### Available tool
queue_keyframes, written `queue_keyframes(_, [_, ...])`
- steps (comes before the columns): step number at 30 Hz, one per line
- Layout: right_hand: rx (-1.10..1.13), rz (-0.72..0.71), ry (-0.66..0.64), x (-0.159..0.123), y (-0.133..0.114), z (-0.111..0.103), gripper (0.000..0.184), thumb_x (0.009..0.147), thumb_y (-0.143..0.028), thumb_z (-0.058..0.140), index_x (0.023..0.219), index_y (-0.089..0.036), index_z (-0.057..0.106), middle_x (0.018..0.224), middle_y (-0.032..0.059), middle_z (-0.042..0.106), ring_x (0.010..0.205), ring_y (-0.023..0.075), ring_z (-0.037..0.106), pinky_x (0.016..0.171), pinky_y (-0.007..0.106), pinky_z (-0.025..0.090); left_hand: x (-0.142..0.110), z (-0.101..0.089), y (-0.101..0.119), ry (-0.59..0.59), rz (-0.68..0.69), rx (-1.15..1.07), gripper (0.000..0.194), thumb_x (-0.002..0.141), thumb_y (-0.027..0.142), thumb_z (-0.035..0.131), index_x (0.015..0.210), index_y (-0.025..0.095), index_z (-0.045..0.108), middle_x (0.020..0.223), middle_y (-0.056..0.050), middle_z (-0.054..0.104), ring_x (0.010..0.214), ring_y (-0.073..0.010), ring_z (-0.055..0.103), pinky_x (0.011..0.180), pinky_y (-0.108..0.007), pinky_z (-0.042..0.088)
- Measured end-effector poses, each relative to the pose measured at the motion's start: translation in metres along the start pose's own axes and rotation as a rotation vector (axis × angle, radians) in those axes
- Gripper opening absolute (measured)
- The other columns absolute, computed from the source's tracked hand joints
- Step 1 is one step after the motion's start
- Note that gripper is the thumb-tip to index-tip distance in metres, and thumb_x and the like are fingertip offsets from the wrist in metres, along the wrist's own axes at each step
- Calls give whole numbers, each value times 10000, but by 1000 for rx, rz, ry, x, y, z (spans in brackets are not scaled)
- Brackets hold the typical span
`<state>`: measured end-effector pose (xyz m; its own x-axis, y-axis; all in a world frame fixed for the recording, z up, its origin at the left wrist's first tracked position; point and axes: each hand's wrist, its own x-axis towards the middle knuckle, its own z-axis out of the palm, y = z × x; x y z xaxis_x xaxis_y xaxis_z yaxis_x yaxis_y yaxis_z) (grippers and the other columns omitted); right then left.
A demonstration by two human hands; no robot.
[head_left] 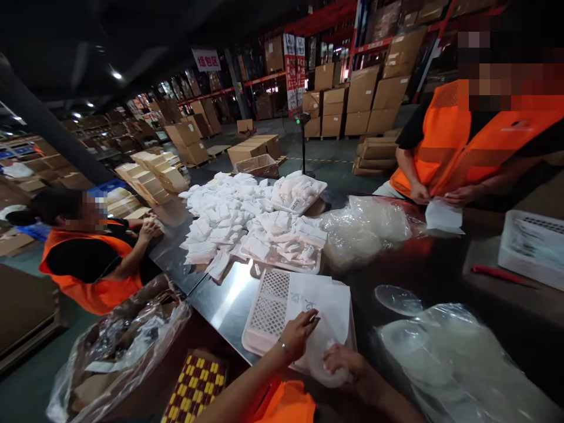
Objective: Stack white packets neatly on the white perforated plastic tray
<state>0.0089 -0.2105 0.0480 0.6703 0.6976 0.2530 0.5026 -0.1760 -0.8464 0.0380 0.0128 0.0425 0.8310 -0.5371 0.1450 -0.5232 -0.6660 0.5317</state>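
Right hand (341, 359) gripping blurred translucent disc (318, 359) | left hand (300, 330) by white sheet (337, 299), grip unclear

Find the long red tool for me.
In the head view, the red tool lies toward the right edge, just on the near side of the white basket.

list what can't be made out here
All in the head view:
- Writing on the white sheet: too small to read.
- Part of the translucent piece: behind the right hand.
- What lies under the white pouches: covered by them.
- Rest of the checkered item: cut off by the bottom edge.
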Motion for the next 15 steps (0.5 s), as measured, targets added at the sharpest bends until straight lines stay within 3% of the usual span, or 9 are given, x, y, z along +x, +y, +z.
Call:
queue_keyframes(3, [-379, -8, 17, -1, 14, 2, 252, 862, -337, 467, 954, -195, 654, 990, 78, 712, 984, 239, 649, 935, 392, 474, 0, 17, -2, 89, 82, 79, 489, 801, 50, 450, 1277, 127, 532, 1370, -149, 515, 1134, -254, 578, 870, -350, 564])
queue_keyframes(5, [-701, -42, 113, 7, 13, 5, 199, 846, -164, 446, 931, -179, 625, 893, 62, 701, 834, 202, 655, 804, 333, 496, 1, 30, -2, 198, 101, 127, 469, 839, 33, 382, 1268, 146, 534, 1327, -133, 555, 1104, -225, 600, 850, -332, 573])
queue_keyframes(8, [-1084, 30, 232, 30, 6, 12, 299, 803, 5, 420, 914, -197, 610, 720, 13, 636, 657, 170, 602, 674, 303, 449, 3, 46, -2, 355, 128, 170, 482, 872, 36, 350, 1309, 169, 502, 1277, -123, 591, 1074, -206, 616, 855, -338, 576])
queue_keyframes(12, [-1211, 218, 298, 63, 3, 21, 285, 775, 45, 437, 795, -169, 624, 686, 65, 614, 653, 224, 591, 643, 361, 417, 12, 46, -5, 495, 130, 166, 454, 897, 56, 355, 1309, 169, 509, 1250, -136, 602, 1037, -211, 629, 830, -351, 588])
queue_keyframes(15, [-1173, 261, 332, 80, 9, 21, 295, 775, 66, 414, 716, -135, 622, 644, 92, 607, 641, 232, 589, 613, 365, 417, 18, 35, -5, 505, 139, 139, 444, 910, 60, 344, 1321, 141, 492, 1266, -153, 586, 1068, -212, 609, 871, -358, 571])
